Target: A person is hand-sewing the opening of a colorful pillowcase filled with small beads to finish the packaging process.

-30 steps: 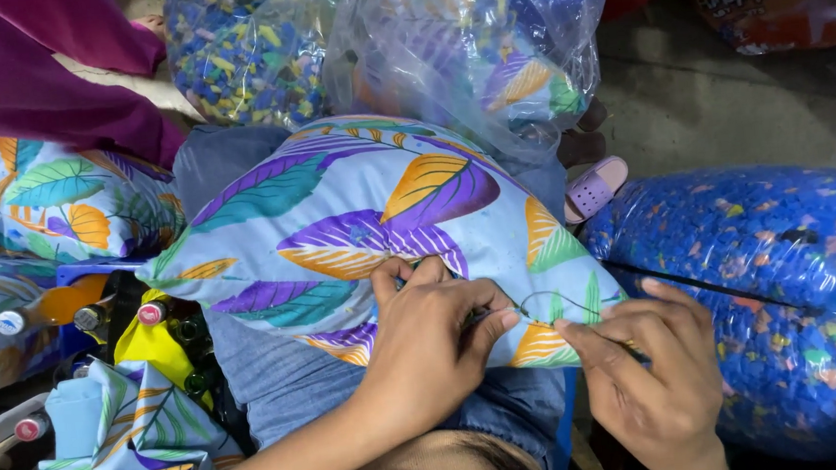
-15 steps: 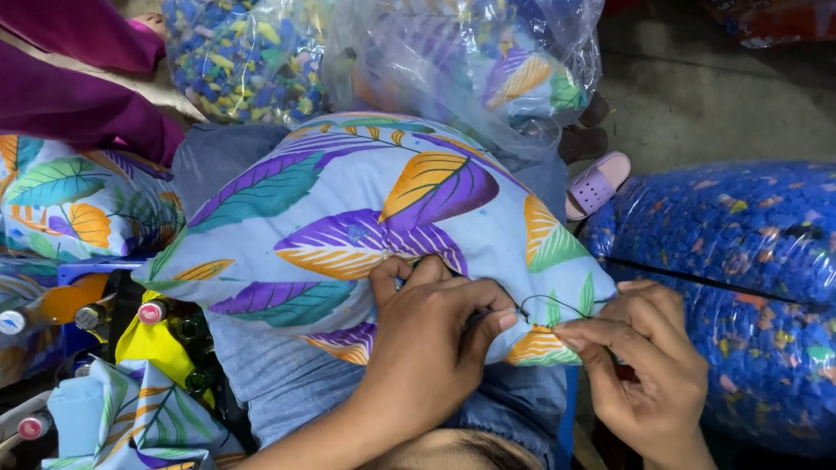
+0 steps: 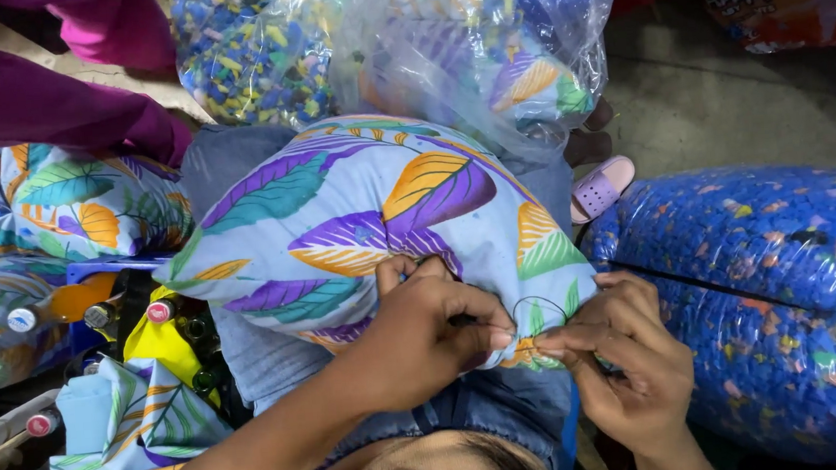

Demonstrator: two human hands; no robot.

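**Both hands pinched at the near seam of a leaf-print pillow**

Far left: stuffed cushions [image 3: 48, 209] of the same leaf print, packed against the left edge, soft and rounded. Above them a magenta sleeve [image 3: 30, 106] of another person reaching in from the upper left. Below, small bottles [image 3: 96, 315] with coloured caps, lying on their sides beside a yellow cloth [image 3: 163, 345] and loose folds of leaf-print fabric [image 3: 125, 427]. Little free room on this side.

Centre: leaf-print pillow [image 3: 357, 220], plump, pale blue cotton with purple, orange and green leaves, resting on the lap over blue denim [image 3: 268, 351]. Left hand [image 3: 426, 334] closed over the pillow's near right corner, fingertips pressed together on the seam edge. A dark thread [image 3: 533, 304] looping up between the two hands.

Right of centre: right hand [image 3: 627, 358] with thumb and fingers pinched together at the same seam, touching the fabric edge just beside the left fingertips. Needle not discernible.

Top: clear plastic bags [image 3: 482, 41], crinkled and glossy, holding multicoloured foam scraps, overhanging the pillow's far edge.

Right: pink perforated slipper [image 3: 598, 191] on bare grey concrete floor [image 3: 726, 101], the only open patch. Lower right: bulging blue bags [image 3: 769, 277] of speckled scraps, close against the right hand.
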